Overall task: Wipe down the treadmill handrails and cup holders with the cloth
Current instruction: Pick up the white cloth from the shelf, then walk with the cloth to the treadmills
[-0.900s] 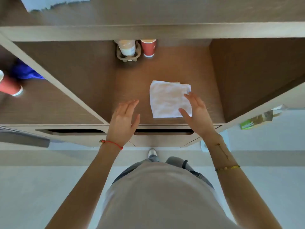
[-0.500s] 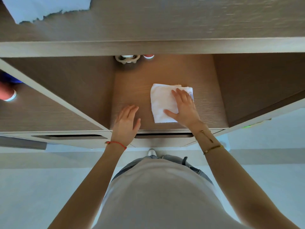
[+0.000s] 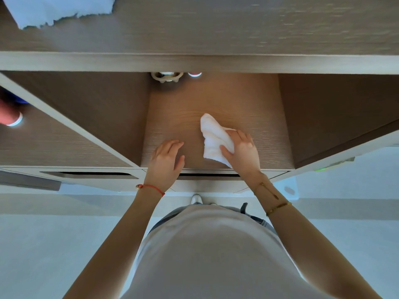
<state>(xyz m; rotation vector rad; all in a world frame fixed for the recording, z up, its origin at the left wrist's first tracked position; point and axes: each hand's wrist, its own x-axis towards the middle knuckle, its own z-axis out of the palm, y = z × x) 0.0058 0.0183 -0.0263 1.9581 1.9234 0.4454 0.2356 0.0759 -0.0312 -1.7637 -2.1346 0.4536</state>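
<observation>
A white cloth (image 3: pixel 212 135) lies bunched on the wooden floor of an open shelf compartment (image 3: pixel 177 117). My right hand (image 3: pixel 243 153) is closed on the cloth's near end, lifting it into a crumpled fold. To the left, my left hand (image 3: pixel 166 161) rests near the shelf's front edge, fingers apart, holding nothing. No treadmill, handrail or treadmill cup holder is in view.
At the back of the compartment, half hidden by the upper shelf board (image 3: pixel 194 61), stand a cardboard cup carrier (image 3: pixel 166 76) and a red cup (image 3: pixel 194 74). Another red cup (image 3: pixel 9 114) is in the left compartment. A pale blue sheet (image 3: pixel 58 7) lies on top.
My right hand moved onto the flat cloth, then gathered it into a bunch and gripped it. The camera tilted down, hiding most of the cups at the back. My left hand barely shifted.
</observation>
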